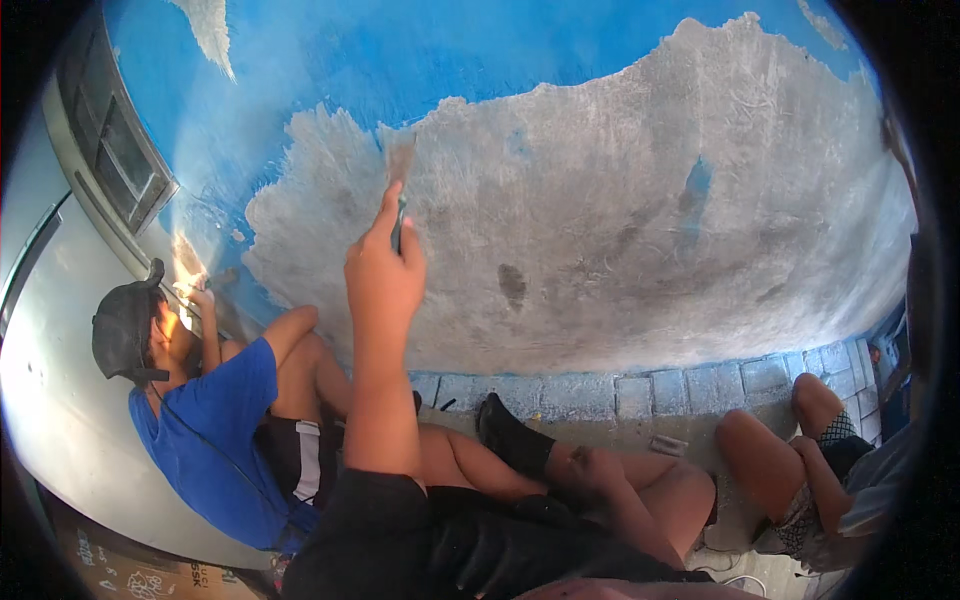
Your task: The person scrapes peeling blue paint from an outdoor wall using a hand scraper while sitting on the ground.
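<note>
My left hand (pixel 386 262) is raised in front of the wall, closed around the dark green handle of a scraper (pixel 400 157). Its wide blade lies at the ragged edge of the blue paint (pixel 480 52), where bare grey plaster (pixel 570 187) begins. The index finger stretches along the tool towards the blade. Low down, my right hand (pixel 596 469) rests by my bent leg, near a black boot (pixel 514 439); it is blurred, and whether it holds anything cannot be told.
At the left, a co-worker (pixel 202 442) in a blue shirt and black cap holds a tool to the wall. Another person's bent knees (pixel 757 457) are at the right. Grey blocks (pixel 577 397) run along the wall's foot. A small object (pixel 669 445) lies on the floor; a barred window (pixel 120 150) is upper left.
</note>
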`<state>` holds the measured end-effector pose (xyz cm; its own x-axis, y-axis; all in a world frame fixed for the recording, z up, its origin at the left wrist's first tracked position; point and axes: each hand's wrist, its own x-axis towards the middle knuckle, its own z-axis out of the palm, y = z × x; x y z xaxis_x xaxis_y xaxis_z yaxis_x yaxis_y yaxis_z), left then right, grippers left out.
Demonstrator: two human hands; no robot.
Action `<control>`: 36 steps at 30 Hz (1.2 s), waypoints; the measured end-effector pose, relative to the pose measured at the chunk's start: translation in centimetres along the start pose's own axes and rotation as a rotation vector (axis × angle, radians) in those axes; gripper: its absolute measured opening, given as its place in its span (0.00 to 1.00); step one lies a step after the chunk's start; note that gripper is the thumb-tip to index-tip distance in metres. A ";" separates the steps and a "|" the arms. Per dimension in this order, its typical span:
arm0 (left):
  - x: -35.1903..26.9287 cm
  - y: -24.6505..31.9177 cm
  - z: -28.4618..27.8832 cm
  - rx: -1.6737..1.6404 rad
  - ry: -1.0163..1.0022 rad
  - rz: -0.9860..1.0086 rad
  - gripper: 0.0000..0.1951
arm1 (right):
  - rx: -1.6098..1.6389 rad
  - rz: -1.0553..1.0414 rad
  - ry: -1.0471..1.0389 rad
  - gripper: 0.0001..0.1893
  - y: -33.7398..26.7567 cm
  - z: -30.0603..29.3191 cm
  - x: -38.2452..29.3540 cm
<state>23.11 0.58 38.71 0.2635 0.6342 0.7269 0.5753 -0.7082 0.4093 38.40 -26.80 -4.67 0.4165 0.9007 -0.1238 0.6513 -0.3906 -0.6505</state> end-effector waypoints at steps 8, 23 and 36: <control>1.7 -0.2 -0.8 0.103 -0.063 0.015 0.24 | -0.044 -0.004 -0.006 0.22 0.4 0.8 0.6; 1.9 -2.1 1.0 0.215 -0.001 0.087 0.24 | 0.036 -0.005 0.001 0.21 -0.9 0.9 0.5; 0.8 0.5 -0.9 0.039 -0.038 0.021 0.23 | -0.062 -0.002 0.016 0.23 0.4 1.1 0.3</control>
<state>22.89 0.45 39.99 0.3044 0.6312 0.7134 0.5986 -0.7093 0.3722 38.03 -26.48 -5.78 0.4250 0.8985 -0.1099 0.6898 -0.4001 -0.6033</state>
